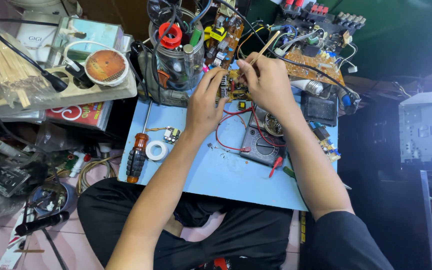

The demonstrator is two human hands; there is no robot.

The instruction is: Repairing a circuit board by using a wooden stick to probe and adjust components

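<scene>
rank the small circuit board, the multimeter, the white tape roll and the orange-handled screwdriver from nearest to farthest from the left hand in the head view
1. Small circuit board: touched by the left hand, at its fingertips.
2. Multimeter: just to the right, below the right hand.
3. White tape roll: lower left on the blue board.
4. Orange-handled screwdriver: farthest, at the board's left edge.

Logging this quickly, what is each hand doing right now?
Left hand: closed on the small circuit board, steadying it.
Right hand: closed on a thin wooden stick, tip at the board.
</scene>
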